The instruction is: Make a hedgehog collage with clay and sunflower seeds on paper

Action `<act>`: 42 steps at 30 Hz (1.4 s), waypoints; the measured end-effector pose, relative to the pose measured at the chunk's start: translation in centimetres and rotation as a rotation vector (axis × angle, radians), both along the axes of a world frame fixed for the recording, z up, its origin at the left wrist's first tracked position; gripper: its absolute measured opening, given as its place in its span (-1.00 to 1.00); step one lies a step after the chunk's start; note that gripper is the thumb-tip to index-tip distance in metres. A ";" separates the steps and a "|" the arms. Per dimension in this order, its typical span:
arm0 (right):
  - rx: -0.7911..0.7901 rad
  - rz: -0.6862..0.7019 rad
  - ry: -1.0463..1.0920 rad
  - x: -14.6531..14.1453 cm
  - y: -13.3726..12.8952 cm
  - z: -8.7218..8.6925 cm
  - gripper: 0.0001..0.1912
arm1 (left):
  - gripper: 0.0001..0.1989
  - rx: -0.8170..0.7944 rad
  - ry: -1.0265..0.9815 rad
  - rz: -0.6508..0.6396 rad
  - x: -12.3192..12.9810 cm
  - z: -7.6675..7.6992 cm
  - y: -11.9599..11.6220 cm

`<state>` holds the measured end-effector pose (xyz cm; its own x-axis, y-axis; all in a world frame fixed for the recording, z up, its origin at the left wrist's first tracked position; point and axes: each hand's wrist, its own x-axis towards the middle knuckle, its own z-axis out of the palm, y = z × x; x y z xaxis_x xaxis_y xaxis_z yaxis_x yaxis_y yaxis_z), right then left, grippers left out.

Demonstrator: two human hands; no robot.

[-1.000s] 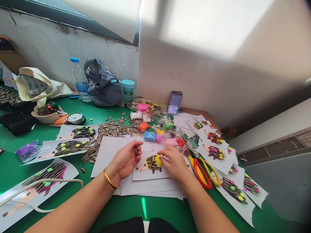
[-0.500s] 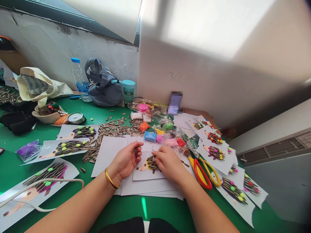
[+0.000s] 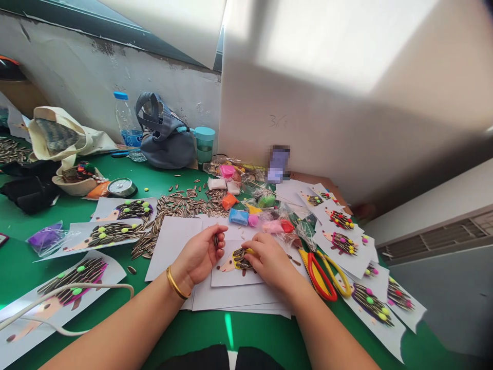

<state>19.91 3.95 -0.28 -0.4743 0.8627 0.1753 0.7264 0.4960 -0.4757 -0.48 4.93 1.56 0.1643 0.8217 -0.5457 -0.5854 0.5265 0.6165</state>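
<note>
Half curled with the palm turned up, my left hand (image 3: 206, 253) holds several sunflower seeds (image 3: 215, 240) in its fingers. To its right lies a hedgehog picture (image 3: 227, 277) on white paper, with a yellow clay body (image 3: 238, 257) partly covered in striped seeds. My right hand (image 3: 269, 257) rests over the back of that hedgehog, its thumb and fingers pinched at a sunflower seed on the body. The hand hides the hedgehog's rear part. A few loose seeds (image 3: 294, 259) lie on the paper just right of my right hand.
White paper sheets (image 3: 169, 241) lie beneath the picture. Behind them are a seed pile (image 3: 181, 204) and bagged coloured clay (image 3: 238, 217). Red-yellow scissors (image 3: 321, 280) lie at the right. Seed-covered hedgehog pictures (image 3: 344, 244) spread along both sides. A white cable (image 3: 96, 285) crosses the left.
The fingertips of my right hand have shifted slightly to the right on the hedgehog, showing more of its seeds. My left hand stays in place.
</note>
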 end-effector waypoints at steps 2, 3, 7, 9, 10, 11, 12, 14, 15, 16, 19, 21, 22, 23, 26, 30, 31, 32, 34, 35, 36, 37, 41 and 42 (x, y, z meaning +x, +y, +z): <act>-0.008 -0.007 0.005 0.0 0.1 0.0 -0.75 | -0.90 -0.002 -0.001 0.003 0.0 0.0 0.0; -0.014 -0.010 0.005 0.0 0.1 0.0 -0.75 | -0.90 -0.003 -0.003 0.002 0.0 0.0 -0.1; -0.038 -0.020 0.007 0.1 0.1 -0.1 -0.74 | -0.91 -0.004 -0.007 0.006 0.0 0.0 -0.1; -0.040 -0.024 0.016 0.1 0.1 -0.2 -0.73 | -0.91 -0.002 -0.006 0.005 0.0 -0.1 0.0; -0.039 -0.024 0.020 0.0 0.1 -0.2 -0.73 | -0.90 0.000 -0.005 0.003 0.0 -0.1 0.0; -0.038 -0.023 0.022 0.0 0.1 -0.2 -0.73 | -0.90 0.001 -0.005 0.000 0.0 -0.1 0.0; -0.038 -0.023 0.023 0.0 0.1 -0.1 -0.74 | -0.90 0.002 -0.006 -0.001 0.0 -0.2 0.1; -0.039 -0.027 0.025 -0.1 0.1 -0.1 -0.77 | -0.90 0.004 -0.007 -0.003 0.0 -0.2 0.1; -0.038 -0.030 0.028 -0.1 0.1 0.0 -0.79 | -0.90 0.006 -0.008 -0.003 0.0 -0.1 0.1; -0.035 -0.033 0.032 -0.1 0.1 0.0 -0.80 | -0.90 0.009 -0.009 -0.002 0.0 -0.1 0.1; -0.026 -0.033 0.053 -0.1 0.2 -0.2 -0.81 | -0.91 0.010 -0.008 0.002 0.0 0.0 0.0; -0.021 -0.030 0.067 0.0 0.3 -0.3 -0.82 | -0.91 0.005 -0.007 0.004 0.0 0.0 0.0; -0.017 -0.031 0.073 0.1 0.3 -0.4 -0.82 | -0.91 0.003 -0.006 0.004 0.0 0.1 0.0; -0.012 -0.034 0.079 0.3 0.4 -0.3 -0.83 | -0.91 0.002 -0.006 0.006 0.0 0.1 0.0; -0.001 -0.058 0.096 1.2 0.6 0.1 -0.86 | -0.91 0.004 -0.003 0.010 0.0 0.2 0.0; -0.022 -0.140 0.088 2.4 0.8 0.5 -0.88 | -0.91 0.004 -0.005 0.004 0.0 0.2 0.0; -0.027 -0.154 0.074 2.5 0.8 0.5 -0.89 | -0.91 0.002 -0.004 0.004 0.0 0.1 0.0; -0.028 -0.159 0.060 2.5 0.8 0.4 -0.89 | -0.91 0.001 -0.002 0.004 0.0 0.1 0.0; -0.017 -0.142 0.030 2.3 0.8 0.1 -0.89 | -0.91 0.000 0.006 0.007 0.0 0.1 0.0; -0.005 -0.128 0.016 2.1 0.9 -0.1 -0.89 | -0.91 0.000 0.010 0.008 0.0 0.1 -0.1; 0.011 -0.114 0.002 1.9 0.9 -0.2 -0.89 | -0.90 0.001 0.015 0.010 0.0 0.1 -0.1; 0.028 -0.105 -0.011 1.7 0.9 -0.4 -0.90 | -0.90 0.002 0.019 0.012 0.0 0.1 -0.1; 0.075 -0.085 -0.058 1.3 0.9 -0.9 -0.92 | -0.91 0.001 0.029 0.028 0.1 0.0 0.0; 0.083 -0.080 -0.068 1.2 0.9 -0.9 -0.92 | -0.91 -0.003 0.029 0.037 0.1 0.0 0.0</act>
